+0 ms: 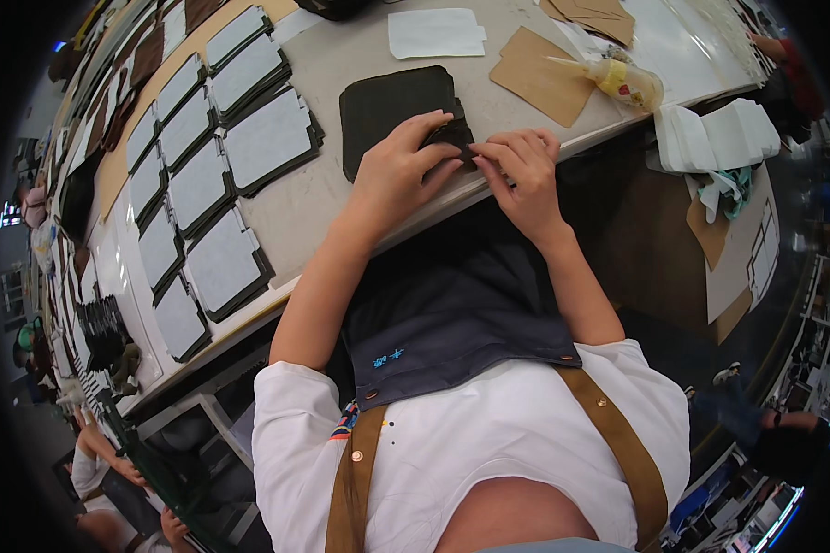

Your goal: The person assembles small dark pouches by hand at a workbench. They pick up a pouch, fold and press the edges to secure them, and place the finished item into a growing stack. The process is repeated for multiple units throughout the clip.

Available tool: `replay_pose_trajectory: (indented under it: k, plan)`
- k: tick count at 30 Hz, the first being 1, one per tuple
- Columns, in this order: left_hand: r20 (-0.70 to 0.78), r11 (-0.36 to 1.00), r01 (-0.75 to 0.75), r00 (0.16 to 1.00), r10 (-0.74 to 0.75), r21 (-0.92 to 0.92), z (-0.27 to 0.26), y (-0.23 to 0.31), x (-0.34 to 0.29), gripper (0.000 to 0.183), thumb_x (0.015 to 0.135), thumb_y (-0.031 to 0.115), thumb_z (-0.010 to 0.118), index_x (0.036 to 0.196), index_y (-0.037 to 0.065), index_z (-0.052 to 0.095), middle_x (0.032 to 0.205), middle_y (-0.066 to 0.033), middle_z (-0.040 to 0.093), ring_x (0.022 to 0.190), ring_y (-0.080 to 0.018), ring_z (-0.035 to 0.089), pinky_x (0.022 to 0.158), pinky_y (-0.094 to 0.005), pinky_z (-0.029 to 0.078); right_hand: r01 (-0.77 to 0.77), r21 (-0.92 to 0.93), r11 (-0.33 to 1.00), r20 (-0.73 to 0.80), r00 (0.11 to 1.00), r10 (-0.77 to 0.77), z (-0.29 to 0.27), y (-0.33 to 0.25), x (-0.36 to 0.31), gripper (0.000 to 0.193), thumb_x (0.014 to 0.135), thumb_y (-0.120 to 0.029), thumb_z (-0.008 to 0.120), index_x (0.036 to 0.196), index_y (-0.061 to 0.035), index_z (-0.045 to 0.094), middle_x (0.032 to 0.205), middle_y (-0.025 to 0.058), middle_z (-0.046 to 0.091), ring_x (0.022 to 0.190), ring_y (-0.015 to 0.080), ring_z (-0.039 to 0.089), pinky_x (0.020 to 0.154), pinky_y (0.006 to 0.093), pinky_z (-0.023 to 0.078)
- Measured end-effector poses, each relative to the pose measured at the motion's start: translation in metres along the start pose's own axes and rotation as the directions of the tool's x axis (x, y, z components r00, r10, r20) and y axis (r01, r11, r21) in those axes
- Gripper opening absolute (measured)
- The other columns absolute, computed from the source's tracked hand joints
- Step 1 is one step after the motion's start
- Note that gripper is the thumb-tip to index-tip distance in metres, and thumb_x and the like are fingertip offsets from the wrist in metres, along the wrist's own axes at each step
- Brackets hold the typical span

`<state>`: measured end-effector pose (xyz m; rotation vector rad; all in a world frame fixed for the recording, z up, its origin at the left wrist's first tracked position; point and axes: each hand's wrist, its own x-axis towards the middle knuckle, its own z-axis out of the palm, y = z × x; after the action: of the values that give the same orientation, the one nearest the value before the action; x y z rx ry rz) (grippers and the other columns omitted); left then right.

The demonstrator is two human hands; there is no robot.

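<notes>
On the worktable in front of me lies a flat black panel (387,104), squarish with rounded corners; it looks like leather or fabric. My left hand (401,170) is over its near right part, the fingers curled round a raised edge and the thumb below. At that panel's right edge, my right hand (523,170) pinches the border between thumb and forefinger. Both hands nearly touch each other there. The fingers partly hide the pinched edge, so its layers cannot be made out.
Rows of stacked dark pieces with pale tops (267,138) cover the table's left. A white sheet (436,32), brown card pieces (544,76) and a yellow-labelled squeeze bottle (629,83) lie beyond. White pads (717,135) are at the right, past the table edge (609,136).
</notes>
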<state>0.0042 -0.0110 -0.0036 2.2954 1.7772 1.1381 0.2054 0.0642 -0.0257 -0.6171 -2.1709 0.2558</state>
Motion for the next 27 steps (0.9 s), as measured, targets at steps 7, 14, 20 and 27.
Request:
replay_pose_trajectory:
  k: [7, 14, 20, 27]
  plan:
    - [-0.042, 1.000, 0.008, 0.999, -0.006, 0.031, 0.0012, 0.0044, 0.0024, 0.010, 0.084, 0.013, 0.079, 0.093, 0.010, 0.075, 0.125, -0.0060, 0.071, 0.111, -0.0280, 0.069, 0.087, -0.0373, 0.059, -0.037, 0.012, 0.999, 0.003, 0.999, 0.037, -0.0033, -0.0031, -0.0028, 0.019, 0.085, -0.012, 0.079, 0.104, -0.0117, 0.075, 0.097, 0.0001, 0.068, 0.094, 0.0188, 0.062, 0.096, 0.0390, 0.035]
    - [-0.050, 0.996, -0.082, 0.995, 0.084, 0.035, 0.0030, 0.0013, 0.0035, 0.012, 0.082, 0.013, 0.080, 0.093, 0.010, 0.075, 0.125, -0.0057, 0.071, 0.110, -0.0275, 0.070, 0.085, -0.0370, 0.058, -0.013, 0.010, 1.000, -0.006, 1.000, 0.014, 0.0029, -0.0012, -0.0021, 0.019, 0.083, -0.012, 0.080, 0.101, -0.0134, 0.074, 0.096, -0.0013, 0.068, 0.094, 0.0182, 0.062, 0.096, 0.0399, 0.034]
    - [-0.038, 1.000, -0.012, 0.999, 0.012, 0.001, 0.0005, 0.0061, 0.0039, 0.011, 0.085, 0.014, 0.079, 0.094, 0.010, 0.075, 0.125, -0.0097, 0.070, 0.107, -0.0297, 0.070, 0.085, -0.0375, 0.058, -0.022, 0.008, 1.000, -0.020, 1.000, 0.022, 0.0037, -0.0029, -0.0019, 0.021, 0.083, -0.012, 0.081, 0.102, -0.0137, 0.074, 0.096, -0.0013, 0.068, 0.094, 0.0180, 0.062, 0.096, 0.0399, 0.034]
    - [-0.043, 0.995, 0.092, 0.995, -0.094, -0.041, 0.0039, 0.0030, 0.0009, 0.011, 0.088, 0.018, 0.079, 0.095, 0.011, 0.075, 0.122, -0.0143, 0.070, 0.105, -0.0323, 0.070, 0.082, -0.0389, 0.058, -0.028, 0.007, 1.000, -0.010, 1.000, 0.028, 0.0021, -0.0022, -0.0028, 0.022, 0.082, -0.011, 0.081, 0.103, -0.0137, 0.074, 0.097, -0.0011, 0.068, 0.094, 0.0180, 0.062, 0.096, 0.0397, 0.034]
